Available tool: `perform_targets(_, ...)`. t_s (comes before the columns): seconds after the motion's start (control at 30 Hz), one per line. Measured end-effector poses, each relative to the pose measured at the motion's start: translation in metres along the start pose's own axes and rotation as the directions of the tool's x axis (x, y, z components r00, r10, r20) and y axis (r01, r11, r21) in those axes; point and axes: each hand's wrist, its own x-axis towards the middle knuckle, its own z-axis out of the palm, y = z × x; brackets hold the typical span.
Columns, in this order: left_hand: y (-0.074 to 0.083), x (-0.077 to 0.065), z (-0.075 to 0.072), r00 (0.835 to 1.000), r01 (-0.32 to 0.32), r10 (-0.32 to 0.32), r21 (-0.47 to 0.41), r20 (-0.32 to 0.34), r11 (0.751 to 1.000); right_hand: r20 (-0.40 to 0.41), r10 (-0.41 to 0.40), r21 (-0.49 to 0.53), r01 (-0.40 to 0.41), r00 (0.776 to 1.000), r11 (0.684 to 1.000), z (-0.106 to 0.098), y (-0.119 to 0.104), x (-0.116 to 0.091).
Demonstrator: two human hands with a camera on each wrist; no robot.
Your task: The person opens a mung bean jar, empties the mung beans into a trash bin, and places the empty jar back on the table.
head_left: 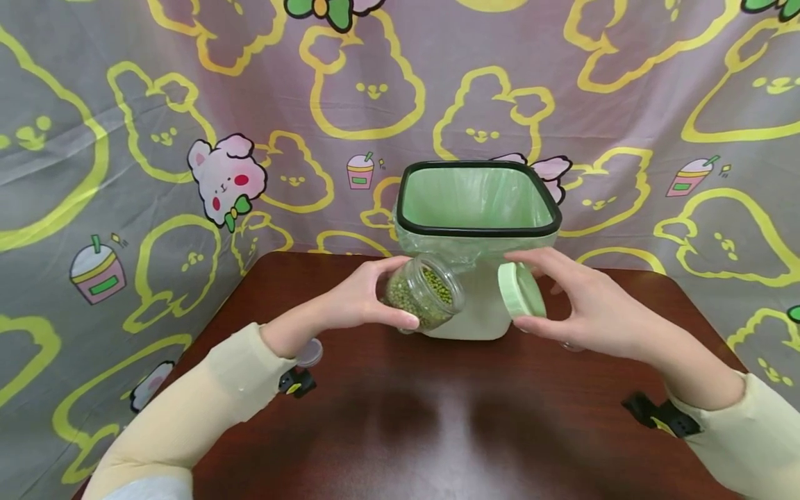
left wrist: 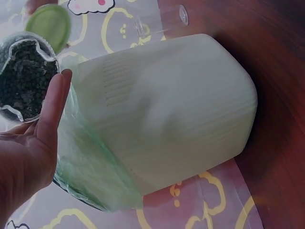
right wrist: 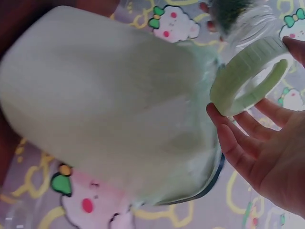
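A clear jar (head_left: 420,295) of small green beans (head_left: 437,285) is gripped by my left hand (head_left: 362,295), tilted with its mouth toward the right. The beans look dark through the jar's base in the left wrist view. My right hand (head_left: 587,305) holds a light green screw lid (head_left: 520,290) by its edge, between thumb and fingers, apart from the jar. The lid's hollow underside shows in the right wrist view. Both hands are in front of a white bin (head_left: 481,305), lined with a thin green bag (head_left: 475,198) under a black rim (head_left: 478,232).
A small clear round container (head_left: 309,353) stands on the dark wooden table (head_left: 350,417) beside my left wrist. Another clear vessel (left wrist: 164,21) is past the bin in the left wrist view. Patterned cloth (head_left: 369,83) hangs behind and at both sides.
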Motion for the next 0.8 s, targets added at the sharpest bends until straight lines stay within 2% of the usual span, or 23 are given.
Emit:
perform_targets(0.2,-0.002,-0.004,-0.003,1.0,-0.014,0.014,-0.018,-0.008,1.0,0.052,0.047,0.039,-0.05,0.997,0.998,0.014,0.02,-0.017)
perform_targets(0.33,-0.003,-0.006,-0.003,1.0,-0.02,0.02,-0.026,-0.018,0.999,0.132,0.112,0.063,-0.121,0.985,0.991,0.024,0.031,-0.025)
perform_targets(0.5,-0.004,-0.006,-0.001,0.999,-0.024,0.024,-0.018,-0.023,1.0,0.225,0.162,-0.009,-0.165,0.961,0.986,0.038,0.044,-0.035)
perform_targets(0.8,-0.005,-0.005,0.002,0.999,-0.026,0.025,-0.021,-0.038,0.999,0.338,0.186,-0.081,-0.168,0.923,0.982,0.069,0.068,-0.041)
